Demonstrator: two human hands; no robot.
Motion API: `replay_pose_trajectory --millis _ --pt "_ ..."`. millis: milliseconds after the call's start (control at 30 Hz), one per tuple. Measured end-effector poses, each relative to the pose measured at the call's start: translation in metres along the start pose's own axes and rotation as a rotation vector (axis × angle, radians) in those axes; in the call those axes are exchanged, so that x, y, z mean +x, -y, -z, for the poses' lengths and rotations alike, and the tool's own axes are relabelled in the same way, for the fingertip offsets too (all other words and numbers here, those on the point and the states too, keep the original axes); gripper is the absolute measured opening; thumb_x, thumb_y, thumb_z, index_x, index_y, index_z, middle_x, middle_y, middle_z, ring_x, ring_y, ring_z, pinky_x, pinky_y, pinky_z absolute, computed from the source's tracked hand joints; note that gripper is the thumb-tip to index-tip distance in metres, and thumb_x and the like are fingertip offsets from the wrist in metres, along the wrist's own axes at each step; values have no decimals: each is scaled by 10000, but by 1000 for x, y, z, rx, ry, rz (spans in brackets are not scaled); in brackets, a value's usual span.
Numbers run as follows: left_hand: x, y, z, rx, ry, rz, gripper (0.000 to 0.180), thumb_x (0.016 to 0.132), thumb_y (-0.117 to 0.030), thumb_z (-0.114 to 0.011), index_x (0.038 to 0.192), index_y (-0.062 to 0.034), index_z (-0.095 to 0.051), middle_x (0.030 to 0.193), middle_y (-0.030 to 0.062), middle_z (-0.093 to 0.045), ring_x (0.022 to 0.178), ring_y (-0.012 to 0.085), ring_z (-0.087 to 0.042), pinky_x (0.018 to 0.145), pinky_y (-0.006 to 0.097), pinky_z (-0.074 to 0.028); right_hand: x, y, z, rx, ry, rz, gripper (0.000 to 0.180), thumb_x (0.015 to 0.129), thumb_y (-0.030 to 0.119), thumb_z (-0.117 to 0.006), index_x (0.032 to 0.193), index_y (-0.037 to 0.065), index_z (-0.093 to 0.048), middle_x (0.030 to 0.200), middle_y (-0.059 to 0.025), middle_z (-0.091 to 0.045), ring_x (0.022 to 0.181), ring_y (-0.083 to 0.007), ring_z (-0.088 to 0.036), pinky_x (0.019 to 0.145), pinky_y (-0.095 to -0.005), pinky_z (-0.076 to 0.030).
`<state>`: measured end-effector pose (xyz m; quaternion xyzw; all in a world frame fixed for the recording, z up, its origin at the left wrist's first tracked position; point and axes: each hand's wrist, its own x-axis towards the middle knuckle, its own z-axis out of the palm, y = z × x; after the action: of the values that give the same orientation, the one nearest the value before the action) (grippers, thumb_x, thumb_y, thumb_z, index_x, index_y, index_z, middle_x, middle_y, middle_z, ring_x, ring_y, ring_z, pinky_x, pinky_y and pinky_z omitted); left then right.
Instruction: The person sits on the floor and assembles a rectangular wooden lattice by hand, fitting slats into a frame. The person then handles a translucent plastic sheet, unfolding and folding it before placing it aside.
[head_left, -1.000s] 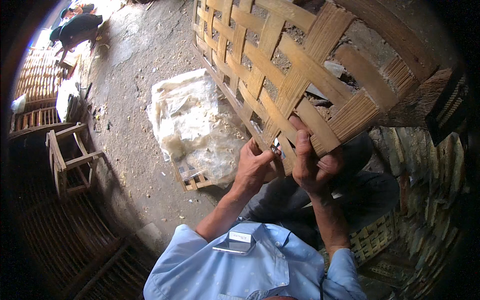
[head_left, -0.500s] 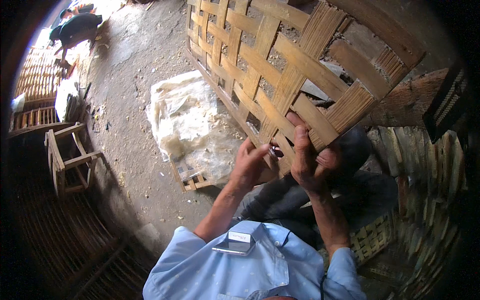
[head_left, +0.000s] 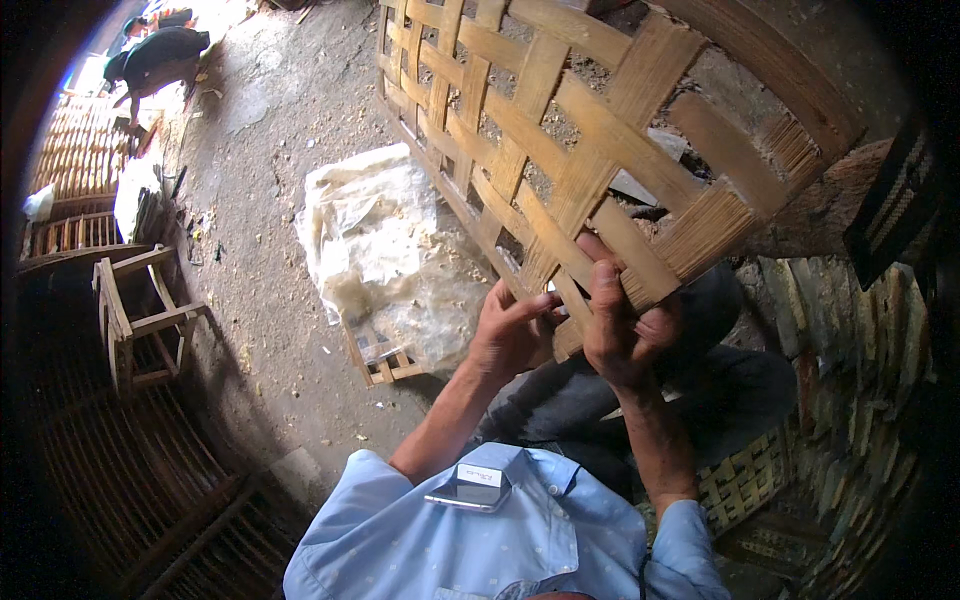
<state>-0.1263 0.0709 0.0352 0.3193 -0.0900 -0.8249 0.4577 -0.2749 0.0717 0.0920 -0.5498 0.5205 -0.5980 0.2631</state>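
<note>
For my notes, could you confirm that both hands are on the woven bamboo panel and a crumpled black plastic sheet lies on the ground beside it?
Nearly: the head view shows both hands, left hand and right hand, on the woven bamboo panel, but the crumpled plastic sheet is translucent whitish, not black.

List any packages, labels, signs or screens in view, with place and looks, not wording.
Phone: in the blue shirt's chest pocket, flat, dark, reflective, with a small white label.
Plastic sheet: on the ground left of the woven bamboo panel, crumpled, translucent, whitish.
No signs visible.
</note>
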Motion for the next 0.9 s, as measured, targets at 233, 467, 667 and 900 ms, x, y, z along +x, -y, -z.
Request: replay_pose_trajectory --millis 233,467,667,900 --pt "-19 -20 25 12 176 125 561 881 -148 -761 1353 31 -517 1187 168 -682 1103 270 -684 1016 479 -536 9 14 8 40 -45 -256 276 1020 140 -517 1158 -49 -664 1166 -161 -717 1085 -224 -673 927 -380 -531" --pt "-24 -17 23 -27 114 161 532 904 -162 -745 1344 20 -507 1159 149 -682 1070 270 -689 961 481 -565 13 17 7 36 -125 -371 318 1004 169 -532 1147 -84 -661 1150 -146 -723 1105 -206 -650 955 -347 -504" --pt "-23 -32 -3 -51 49 5 561 905 -184 -742 1362 12 -481 1106 130 -680 913 211 -700 759 325 -597 8 3 5 6 -146 -280 358 999 201 -526 1157 -93 -656 1153 -158 -715 1106 -215 -631 960 -345 -501" --pt "-12 -39 43 224 -32 -33 370 909 -153 -730 1201 31 -595 933 99 -683 670 124 -668 563 225 -582 -1 -5 5 11 -124 -258 357 1006 215 -519 1179 -74 -640 1147 -149 -720 1079 -206 -640 959 -346 -501"
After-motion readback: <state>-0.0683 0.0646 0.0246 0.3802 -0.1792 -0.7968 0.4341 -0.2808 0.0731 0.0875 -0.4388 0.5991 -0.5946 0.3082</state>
